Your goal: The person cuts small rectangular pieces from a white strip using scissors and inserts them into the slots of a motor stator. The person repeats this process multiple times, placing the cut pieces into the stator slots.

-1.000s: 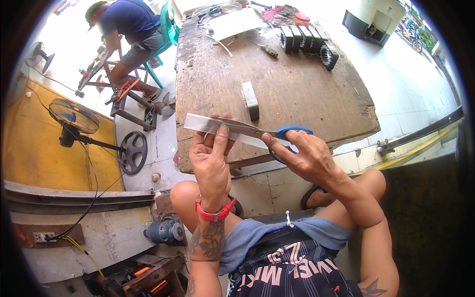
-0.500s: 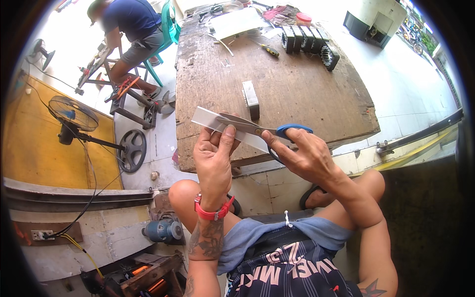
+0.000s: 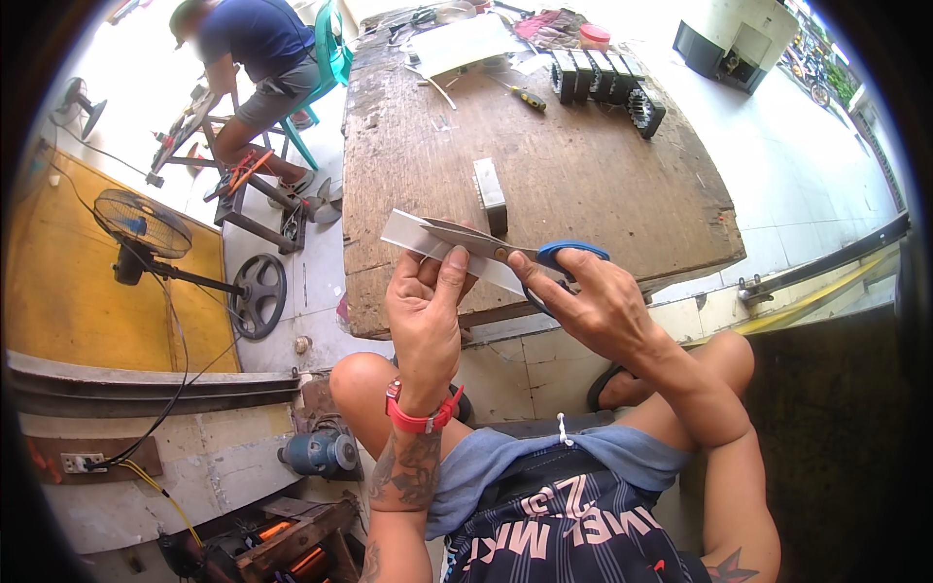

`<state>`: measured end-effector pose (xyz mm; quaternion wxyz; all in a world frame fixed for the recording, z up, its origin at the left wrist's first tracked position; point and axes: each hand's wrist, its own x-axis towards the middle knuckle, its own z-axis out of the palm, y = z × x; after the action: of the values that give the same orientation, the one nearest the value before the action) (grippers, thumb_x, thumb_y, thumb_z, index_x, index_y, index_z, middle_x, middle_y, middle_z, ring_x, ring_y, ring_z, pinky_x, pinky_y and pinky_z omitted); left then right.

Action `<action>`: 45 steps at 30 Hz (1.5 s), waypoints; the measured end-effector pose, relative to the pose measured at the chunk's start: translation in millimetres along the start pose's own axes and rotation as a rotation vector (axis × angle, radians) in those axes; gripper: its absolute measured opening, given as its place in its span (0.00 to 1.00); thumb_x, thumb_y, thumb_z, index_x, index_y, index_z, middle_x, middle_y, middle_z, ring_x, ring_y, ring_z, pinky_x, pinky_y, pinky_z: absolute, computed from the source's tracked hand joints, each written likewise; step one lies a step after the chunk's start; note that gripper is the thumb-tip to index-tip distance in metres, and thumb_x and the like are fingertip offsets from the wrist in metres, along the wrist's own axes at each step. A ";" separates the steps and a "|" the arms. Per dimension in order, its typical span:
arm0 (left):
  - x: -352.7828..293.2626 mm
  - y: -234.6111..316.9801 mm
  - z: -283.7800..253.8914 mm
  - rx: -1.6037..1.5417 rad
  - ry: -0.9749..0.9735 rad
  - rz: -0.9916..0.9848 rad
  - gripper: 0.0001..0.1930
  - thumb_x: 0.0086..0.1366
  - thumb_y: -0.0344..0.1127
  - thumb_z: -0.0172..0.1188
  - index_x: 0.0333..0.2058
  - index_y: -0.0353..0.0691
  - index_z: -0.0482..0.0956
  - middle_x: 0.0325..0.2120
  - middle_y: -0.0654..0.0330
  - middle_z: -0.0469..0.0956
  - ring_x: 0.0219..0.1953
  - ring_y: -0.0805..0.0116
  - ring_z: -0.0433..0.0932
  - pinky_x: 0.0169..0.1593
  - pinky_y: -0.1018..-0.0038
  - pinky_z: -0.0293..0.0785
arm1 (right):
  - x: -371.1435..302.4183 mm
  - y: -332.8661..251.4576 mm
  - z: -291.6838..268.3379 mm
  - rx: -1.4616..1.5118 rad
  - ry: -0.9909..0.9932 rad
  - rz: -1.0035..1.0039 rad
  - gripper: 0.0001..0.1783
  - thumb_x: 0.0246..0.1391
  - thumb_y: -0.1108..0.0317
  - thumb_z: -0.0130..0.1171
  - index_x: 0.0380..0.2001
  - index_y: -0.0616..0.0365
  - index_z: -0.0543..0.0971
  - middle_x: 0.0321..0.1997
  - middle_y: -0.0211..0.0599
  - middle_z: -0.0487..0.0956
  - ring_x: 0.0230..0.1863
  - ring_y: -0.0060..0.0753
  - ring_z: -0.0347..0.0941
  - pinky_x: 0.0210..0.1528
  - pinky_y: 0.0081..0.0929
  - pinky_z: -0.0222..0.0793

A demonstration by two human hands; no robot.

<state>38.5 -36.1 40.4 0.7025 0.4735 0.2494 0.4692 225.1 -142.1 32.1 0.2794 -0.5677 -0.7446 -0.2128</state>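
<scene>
A white strip of thin sheet (image 3: 404,231), paper or plastic, is pinched between the thumb and fingers of my left hand (image 3: 428,296), above the near edge of the wooden table. In my right hand (image 3: 604,309) are scissors with blue handles (image 3: 581,253), fingers through the loops. Their blades lie across the strip at a slant, pointing left, just above my left thumb. How far the blades have cut in cannot be made out. Beyond the scissors, a small metal block (image 3: 493,199) with a pale top and dark side stands on the table.
Several dark slotted metal cores (image 3: 598,78) stand in a row at the table's (image 3: 418,185) far right, near a yellow-black screwdriver (image 3: 531,98). White sheets (image 3: 465,44) lie farther back. A fan (image 3: 146,228) stands at left; a person (image 3: 258,44) works at far left.
My left hand and the strip have shifted slightly right, while my right hand with the scissors has moved a little left. The blades now appear closer together on the strip.
</scene>
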 end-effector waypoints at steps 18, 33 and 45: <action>15.9 1.6 -21.2 -0.196 0.062 0.023 0.16 0.82 0.33 0.50 0.63 0.37 0.73 0.60 0.51 0.80 0.57 0.65 0.83 0.62 0.66 0.82 | -3.0 -8.0 11.8 0.114 -0.007 0.126 0.39 0.50 0.70 0.74 0.68 0.42 0.79 0.43 0.36 0.75 0.38 0.36 0.78 0.36 0.33 0.81; 12.8 2.6 -15.8 -0.181 0.038 0.008 0.14 0.82 0.31 0.50 0.60 0.33 0.74 0.56 0.49 0.82 0.57 0.62 0.84 0.61 0.66 0.84 | -4.1 -4.2 10.2 -0.021 -0.042 0.053 0.35 0.58 0.70 0.62 0.71 0.44 0.75 0.40 0.34 0.74 0.37 0.31 0.77 0.38 0.29 0.81; 8.7 -2.9 -13.9 -0.169 0.006 0.013 0.10 0.80 0.31 0.54 0.54 0.36 0.75 0.52 0.53 0.84 0.54 0.62 0.86 0.61 0.66 0.85 | 1.4 -5.3 14.6 0.012 -0.004 0.068 0.33 0.58 0.70 0.65 0.68 0.43 0.78 0.38 0.33 0.73 0.33 0.29 0.75 0.33 0.28 0.78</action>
<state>32.5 -22.6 32.6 0.7363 0.4124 0.2079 0.4944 217.2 -133.3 22.0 0.2884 -0.5916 -0.7265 -0.1977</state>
